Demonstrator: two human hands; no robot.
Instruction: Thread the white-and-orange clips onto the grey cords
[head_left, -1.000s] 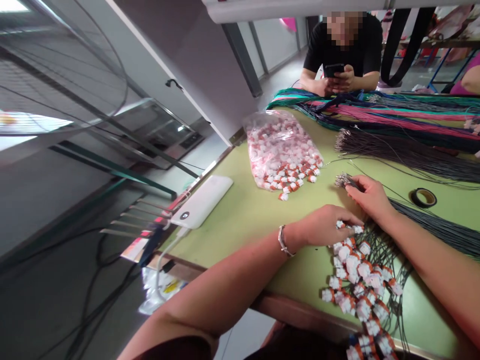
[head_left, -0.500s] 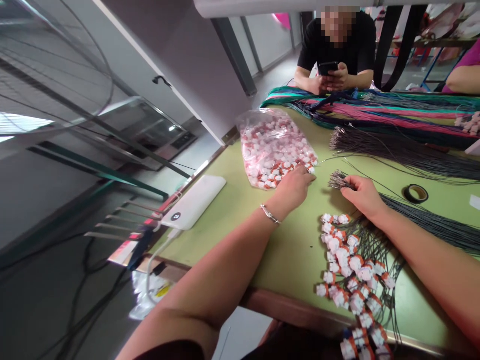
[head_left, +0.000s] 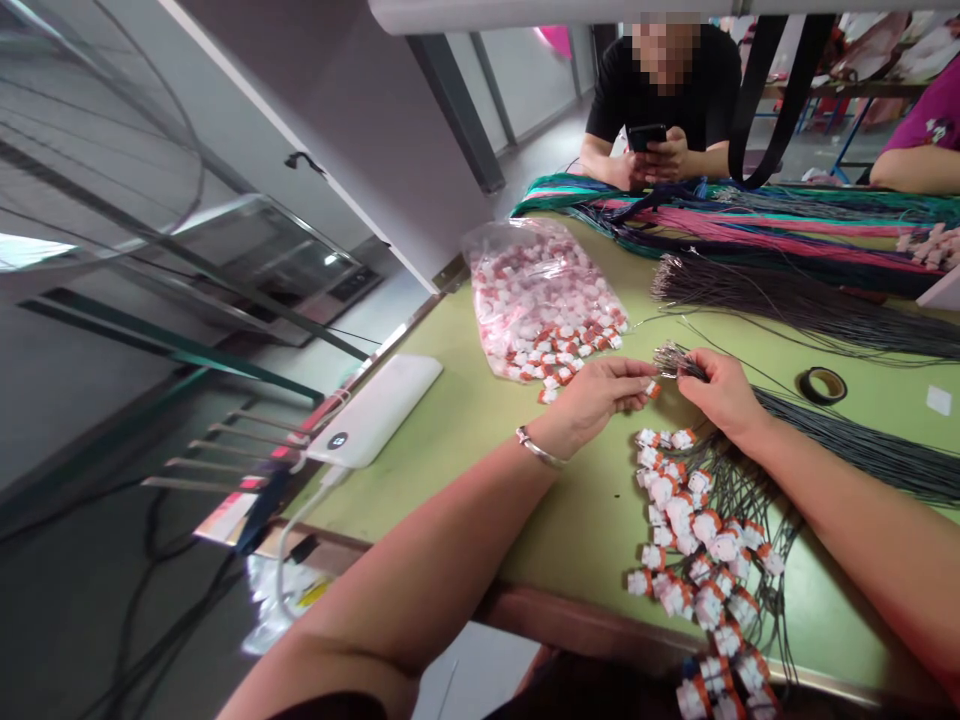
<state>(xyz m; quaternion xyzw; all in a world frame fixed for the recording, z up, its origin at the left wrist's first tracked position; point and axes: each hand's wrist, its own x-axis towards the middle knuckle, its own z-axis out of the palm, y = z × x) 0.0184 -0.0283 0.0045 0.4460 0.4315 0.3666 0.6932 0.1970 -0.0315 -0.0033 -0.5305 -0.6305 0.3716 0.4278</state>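
Note:
My left hand point(head_left: 600, 398) pinches a small white-and-orange connector housing point(head_left: 652, 388) between thumb and fingertips, just left of the wire ends. In my right hand point(head_left: 716, 392) is a bundle of dark wires point(head_left: 675, 360), closed in the fingers with the metal-tipped ends pointing left. Behind my left hand lies a clear plastic bag point(head_left: 544, 290) full of similar housings, some spilling from its mouth. Below my right hand, a pile of housings fitted on dark wires point(head_left: 686, 515) spreads over the green table point(head_left: 480, 480) and down past its front edge.
A white power bank point(head_left: 379, 410) with a cable lies at the left edge. Black tape point(head_left: 822, 385) sits right of my right hand. Further back are a dark wire bundle point(head_left: 750, 300) and coloured wires point(head_left: 787, 225). A person point(head_left: 664, 110) holding a phone leans across the far side.
My left hand has moved from the bag's mouth rightward to the wire ends, now with a connector housing in its fingertips. My right hand still grips the wire bundle.

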